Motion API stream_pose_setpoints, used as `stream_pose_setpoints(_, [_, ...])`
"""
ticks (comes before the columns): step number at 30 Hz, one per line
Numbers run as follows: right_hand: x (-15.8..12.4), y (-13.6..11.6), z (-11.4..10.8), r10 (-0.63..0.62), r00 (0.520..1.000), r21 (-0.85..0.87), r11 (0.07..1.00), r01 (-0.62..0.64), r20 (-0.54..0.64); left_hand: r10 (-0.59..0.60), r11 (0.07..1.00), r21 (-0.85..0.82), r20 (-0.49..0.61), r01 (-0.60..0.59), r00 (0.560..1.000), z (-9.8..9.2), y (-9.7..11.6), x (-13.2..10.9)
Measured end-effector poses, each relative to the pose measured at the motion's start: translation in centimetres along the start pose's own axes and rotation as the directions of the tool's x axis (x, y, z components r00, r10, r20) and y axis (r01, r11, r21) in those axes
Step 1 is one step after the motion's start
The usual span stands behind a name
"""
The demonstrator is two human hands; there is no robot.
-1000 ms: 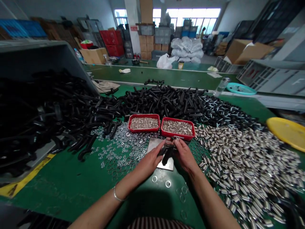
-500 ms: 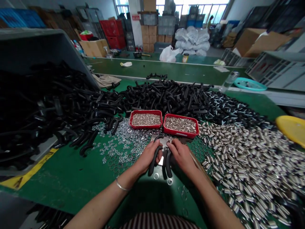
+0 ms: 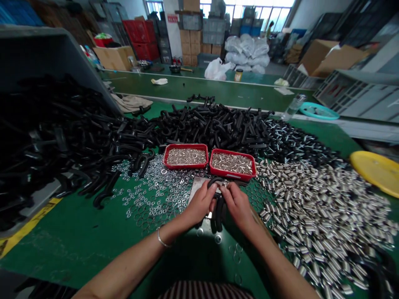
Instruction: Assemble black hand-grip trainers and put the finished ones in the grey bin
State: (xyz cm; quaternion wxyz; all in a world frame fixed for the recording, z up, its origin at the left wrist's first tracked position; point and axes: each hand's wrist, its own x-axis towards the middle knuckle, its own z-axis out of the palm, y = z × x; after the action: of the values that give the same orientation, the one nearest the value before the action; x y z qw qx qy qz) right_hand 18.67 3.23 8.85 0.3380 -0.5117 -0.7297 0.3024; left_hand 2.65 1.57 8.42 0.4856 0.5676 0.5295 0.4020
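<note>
My left hand is closed around a black curved handle, whose hooked end shows above the fingers. My right hand pinches a small silver metal piece at the end of that handle. Whether the piece is seated on the handle, I cannot tell, since the fingertips cover the joint. Beneath the hands lies a flat metal plate. More black handles rest on its near side, between the wrists. Loose thin rings lie on the green table just below them.
Two red trays of small metal parts stand beyond my hands. Black handles are heaped behind and spill from a grey bin at left. Silver cylinders cover the right, near a yellow lid. Small nuts lie left.
My left hand has brought the handle up and right, so its hooked end now meets my right fingertips. The whole view has shifted slightly.
</note>
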Motion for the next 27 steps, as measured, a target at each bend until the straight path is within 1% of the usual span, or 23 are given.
stream_pose_setpoints(2, [-0.4, -0.2, -0.1, 0.004, 1.000, 0.026, 1.000, -0.005, 0.031, 0.052, 0.992, 0.114, -0.008, -0.051, 0.999, -0.4, -0.2, -0.3])
stream_pose_setpoints(4, [-0.7, -0.6, -0.5, 0.006, 0.996, 0.039, 0.999, -0.010, 0.084, 0.074, 0.961, 0.263, 0.034, -0.080, 0.997, -1.0, -0.3, -0.6])
stream_pose_setpoints(6, [-0.8, -1.2, -1.0, 0.016, 0.989, 0.042, 0.999, -0.022, 0.146, 0.074, 0.897, 0.429, 0.097, -0.109, 0.993, -2.0, -0.2, -0.9])
stream_pose_setpoints(8, [-1.0, -1.8, -1.4, 0.017, 0.968, 0.081, 0.996, -0.038, 0.250, 0.051, 0.818, 0.553, 0.202, -0.157, 0.978, -2.9, -0.1, -1.2])
stream_pose_setpoints(10, [-1.4, -2.0, -1.6, -0.005, 0.930, 0.149, 0.987, -0.054, 0.369, -0.002, 0.764, 0.610, 0.328, -0.210, 0.945, -3.8, 0.0, -1.7])
stream_pose_setpoints(12, [-1.9, -2.0, -1.4, -0.033, 0.895, 0.197, 0.979, -0.061, 0.445, -0.057, 0.744, 0.621, 0.427, -0.247, 0.902, -4.3, 0.0, -2.2])
stream_pose_setpoints(14, [-2.2, -1.7, -0.9, -0.037, 0.879, 0.192, 0.979, -0.063, 0.475, -0.086, 0.739, 0.622, 0.468, -0.258, 0.880, -4.5, 0.1, -2.4])
stream_pose_setpoints(16, [-1.9, -1.2, -0.3, -0.023, 0.876, 0.159, 0.985, -0.062, 0.482, -0.086, 0.742, 0.620, 0.465, -0.255, 0.881, -4.5, 0.1, -2.0])
stream_pose_setpoints(18, [-0.7, -0.7, 0.0, 0.020, 0.881, 0.057, 0.997, -0.054, 0.473, -0.064, 0.735, 0.630, 0.435, -0.253, 0.898, -4.6, 0.2, -0.8])
stream_pose_setpoints(20, [1.3, 0.1, -0.4, 0.034, 0.916, -0.099, 0.995, 0.006, 0.399, -0.049, 0.680, 0.683, 0.404, -0.266, 0.913, -4.8, 0.4, 1.0])
stream_pose_setpoints(22, [3.6, 1.1, -1.5, -0.025, 0.965, -0.258, 0.961, 0.095, 0.261, -0.070, 0.547, 0.788, 0.380, -0.283, 0.922, -5.3, 1.0, 2.7])
stream_pose_setpoints(24, [5.8, 2.4, -3.2, -0.109, 0.986, -0.409, 0.900, 0.153, 0.128, -0.065, 0.385, 0.875, 0.344, -0.295, 0.937, -5.8, 1.8, 4.3])
stream_pose_setpoints(25, [6.8, 3.1, -3.9, -0.133, 0.987, -0.482, 0.861, 0.161, 0.092, -0.031, 0.325, 0.897, 0.326, -0.299, 0.945, -5.9, 2.3, 5.0])
stream_pose_setpoints(27, [8.5, 4.4, -5.0, -0.144, 0.987, -0.608, 0.778, 0.159, 0.074, 0.083, 0.265, 0.911, 0.306, -0.316, 0.949, -5.6, 3.3, 6.8])
